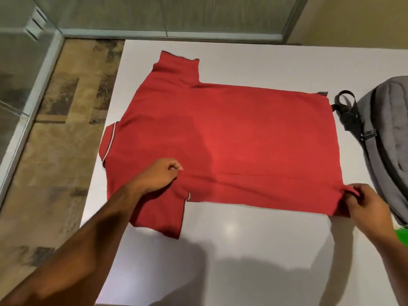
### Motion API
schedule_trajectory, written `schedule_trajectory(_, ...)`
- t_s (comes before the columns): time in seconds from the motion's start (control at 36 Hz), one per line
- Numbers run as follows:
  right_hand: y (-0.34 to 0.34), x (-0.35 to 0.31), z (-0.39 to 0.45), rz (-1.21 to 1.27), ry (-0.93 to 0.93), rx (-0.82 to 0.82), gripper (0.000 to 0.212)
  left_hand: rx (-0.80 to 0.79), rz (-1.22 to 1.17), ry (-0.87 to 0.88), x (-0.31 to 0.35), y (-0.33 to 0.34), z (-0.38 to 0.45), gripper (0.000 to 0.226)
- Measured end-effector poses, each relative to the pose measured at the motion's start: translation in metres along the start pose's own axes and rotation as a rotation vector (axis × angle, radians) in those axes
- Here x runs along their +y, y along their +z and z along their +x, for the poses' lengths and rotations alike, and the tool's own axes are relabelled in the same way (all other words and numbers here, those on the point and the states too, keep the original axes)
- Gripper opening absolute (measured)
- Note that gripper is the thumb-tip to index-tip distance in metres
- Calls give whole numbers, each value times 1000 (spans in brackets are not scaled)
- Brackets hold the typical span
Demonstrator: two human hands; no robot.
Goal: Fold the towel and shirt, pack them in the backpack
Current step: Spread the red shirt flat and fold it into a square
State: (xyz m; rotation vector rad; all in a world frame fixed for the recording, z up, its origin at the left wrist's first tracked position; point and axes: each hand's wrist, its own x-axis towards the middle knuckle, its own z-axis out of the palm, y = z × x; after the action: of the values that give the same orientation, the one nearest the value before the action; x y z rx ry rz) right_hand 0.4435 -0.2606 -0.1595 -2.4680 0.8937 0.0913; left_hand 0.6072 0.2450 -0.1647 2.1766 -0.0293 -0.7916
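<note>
A red shirt [231,138] lies spread flat on the white table [242,250], collar to the left, hem to the right. My left hand [161,175] pinches the cloth near the shoulder by the near sleeve. My right hand [364,206] pinches the near hem corner at the right. A grey backpack [388,138] lies at the table's right edge, just beyond the hem. A sliver of green [400,236] shows under my right wrist; I cannot tell what it is.
The table's left edge runs along a patterned brown carpet floor [55,140]. Glass partitions with metal frames [154,16] stand at the far side and left. The backpack's black strap and buckle [346,109] lie close to the shirt's far hem corner.
</note>
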Motion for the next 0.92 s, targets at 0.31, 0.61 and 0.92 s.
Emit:
schedule_trajectory(0.31,31,-30,59,215,168,78,26,280,165,4,4,16,58,24)
schedule_trajectory(0.61,22,-12,69,321,122,-107,46,290,245,47,-2,24,61,19)
schedule_trajectory(0.92,24,-14,78,204,32,-55,26,283,251,68,-8,21,67,23)
